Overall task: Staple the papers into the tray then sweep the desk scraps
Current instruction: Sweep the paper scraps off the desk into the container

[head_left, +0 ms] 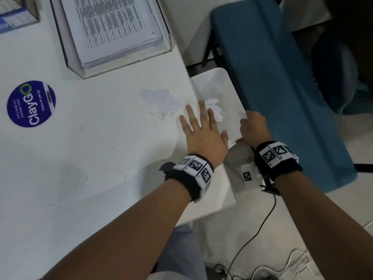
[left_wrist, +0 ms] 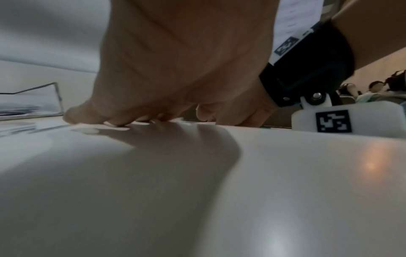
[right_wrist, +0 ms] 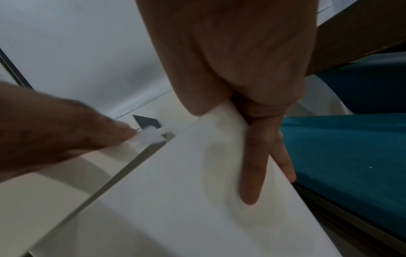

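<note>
Clear tray (head_left: 125, 63) with the stapled papers (head_left: 113, 27) at bench (head_left: 80, 158) far left. Paper scraps (head_left: 161, 100) and loose staples (head_left: 164, 116) near bench edge. Left hand (head_left: 201, 132) flat, fingers spread, at the edge. Right hand (head_left: 253, 126) grips a white sheet (head_left: 220, 87) just off the edge, some scraps on it.

Office, white desk (head_left: 80, 158), paper tray (head_left: 121, 63) (printed docs), blue chair (head_left: 272, 87)
</note>
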`<state>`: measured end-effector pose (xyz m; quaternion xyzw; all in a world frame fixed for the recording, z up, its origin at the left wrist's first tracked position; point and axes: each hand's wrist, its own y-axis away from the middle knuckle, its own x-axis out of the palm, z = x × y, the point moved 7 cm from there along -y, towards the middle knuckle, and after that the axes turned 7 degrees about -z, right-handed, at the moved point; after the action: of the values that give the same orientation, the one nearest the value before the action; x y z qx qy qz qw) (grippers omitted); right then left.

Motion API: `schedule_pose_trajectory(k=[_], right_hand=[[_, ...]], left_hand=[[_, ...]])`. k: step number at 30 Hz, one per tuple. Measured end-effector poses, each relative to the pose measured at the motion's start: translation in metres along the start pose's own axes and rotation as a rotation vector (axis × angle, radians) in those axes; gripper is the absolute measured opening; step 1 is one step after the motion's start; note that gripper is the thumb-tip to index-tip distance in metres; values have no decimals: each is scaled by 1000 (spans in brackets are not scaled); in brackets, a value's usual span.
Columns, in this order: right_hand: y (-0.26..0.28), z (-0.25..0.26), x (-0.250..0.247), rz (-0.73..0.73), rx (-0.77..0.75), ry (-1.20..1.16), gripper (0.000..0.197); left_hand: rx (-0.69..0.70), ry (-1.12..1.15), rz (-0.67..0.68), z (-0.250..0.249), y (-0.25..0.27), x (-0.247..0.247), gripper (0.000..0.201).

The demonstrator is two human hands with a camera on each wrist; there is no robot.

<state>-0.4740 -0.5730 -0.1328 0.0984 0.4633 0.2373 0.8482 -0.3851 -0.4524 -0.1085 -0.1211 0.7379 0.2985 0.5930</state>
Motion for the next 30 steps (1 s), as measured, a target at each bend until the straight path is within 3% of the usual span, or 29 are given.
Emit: schedule_pose_trajectory(k=[4,8,10,12,14,16,17,20,22,26,30], right_hand=[[1,3,-2,-17,-42,47,24],[3,2,-4,-15,-39,18,22],[3,0,-5,-18,-29,19,22],[4,-2,-6,-13,-15,45,26],[4,-3,-6,-8,-8,72,26],[5,-4,-5,-7,-10,39,22],[6,-4,-4,-8,5,5,20],[8,0,-1,-21,27,-65,23],[10,5,1,-20,28,-99,25],[10,13,2,-21,8,-95,25],[7,14,2,-14,3,-36,25]], left_hand=[[115,-127,75,-20,-10,-1,70],[313,134,70,-23,-3,-16,56],[316,488,-83,0,6,-38,41],[203,775,-327,47,18,-60,27],[90,826,-494,95,31,-73,21],[18,695,-558,130,32,-74,30],[-29,604,-523,141,28,-67,36],[-165,395,-257,143,16,-34,64],[-153,267,-136,119,14,-18,70],[-189,219,-69,77,9,-3,80],[-117,165,-27,34,-3,-3,80]])
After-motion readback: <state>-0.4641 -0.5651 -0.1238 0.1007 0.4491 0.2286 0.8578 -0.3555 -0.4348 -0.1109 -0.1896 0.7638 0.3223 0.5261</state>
